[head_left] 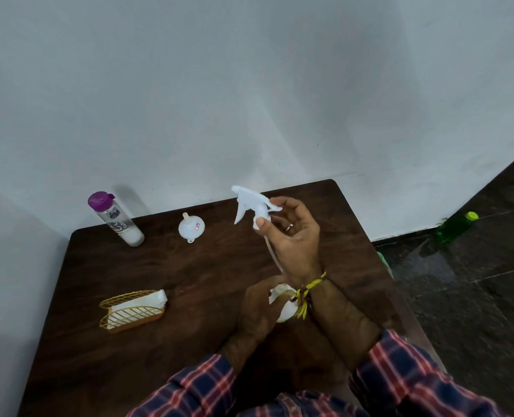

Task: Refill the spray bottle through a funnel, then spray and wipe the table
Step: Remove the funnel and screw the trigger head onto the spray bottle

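Observation:
My right hand [291, 239] pinches the white spray head [251, 204] by its collar, lifted clear above the table, with its thin dip tube [272, 255] hanging down along my palm. My left hand [260, 308] grips the white spray bottle body [285, 305] standing on the dark wooden table [174, 281]; my right wrist hides most of that bottle. A small white funnel [191, 227] lies on the table at the back, spout pointing away. To its left stands a clear water bottle [115, 219] with a purple cap.
A gold wire holder [130, 314] with white tissue in it sits on the table's left half. A green bottle with a yellow-green cap [455, 227] lies on the dark floor at the right. White walls stand close behind and left of the table.

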`<action>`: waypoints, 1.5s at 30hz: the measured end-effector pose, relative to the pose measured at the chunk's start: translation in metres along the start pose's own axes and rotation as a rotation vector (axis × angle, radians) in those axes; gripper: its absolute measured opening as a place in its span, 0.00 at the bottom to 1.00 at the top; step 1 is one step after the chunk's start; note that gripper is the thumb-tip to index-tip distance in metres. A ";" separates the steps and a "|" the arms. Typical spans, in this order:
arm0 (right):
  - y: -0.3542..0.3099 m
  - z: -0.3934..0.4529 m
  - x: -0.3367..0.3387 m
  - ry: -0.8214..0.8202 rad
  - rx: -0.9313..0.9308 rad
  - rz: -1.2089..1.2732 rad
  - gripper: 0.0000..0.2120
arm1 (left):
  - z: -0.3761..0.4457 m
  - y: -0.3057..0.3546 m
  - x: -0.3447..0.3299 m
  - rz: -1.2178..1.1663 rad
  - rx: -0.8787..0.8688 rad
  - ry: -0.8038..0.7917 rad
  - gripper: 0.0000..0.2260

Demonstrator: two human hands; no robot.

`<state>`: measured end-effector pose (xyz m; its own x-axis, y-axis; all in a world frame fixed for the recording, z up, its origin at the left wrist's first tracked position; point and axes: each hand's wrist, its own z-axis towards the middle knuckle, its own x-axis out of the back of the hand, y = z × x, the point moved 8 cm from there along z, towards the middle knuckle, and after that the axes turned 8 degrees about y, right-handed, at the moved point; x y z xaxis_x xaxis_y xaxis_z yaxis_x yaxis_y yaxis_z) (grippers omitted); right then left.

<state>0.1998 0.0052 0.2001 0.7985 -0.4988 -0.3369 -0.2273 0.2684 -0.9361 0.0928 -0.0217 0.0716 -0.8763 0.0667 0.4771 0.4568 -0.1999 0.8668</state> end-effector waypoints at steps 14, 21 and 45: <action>0.001 0.044 0.009 0.174 -0.152 0.102 0.17 | -0.004 -0.003 -0.010 0.062 -0.258 0.000 0.07; 0.003 0.041 0.002 0.131 -0.151 0.085 0.17 | -0.014 0.006 -0.009 0.038 -0.334 0.065 0.06; 0.015 0.043 -0.001 0.187 -0.179 0.147 0.18 | -0.008 -0.022 -0.010 -0.216 0.135 0.058 0.11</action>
<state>0.2191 0.0449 0.1912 0.6368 -0.6133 -0.4673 -0.4409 0.2076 -0.8732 0.0904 -0.0256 0.0465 -0.9613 0.0366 0.2730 0.2709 -0.0541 0.9611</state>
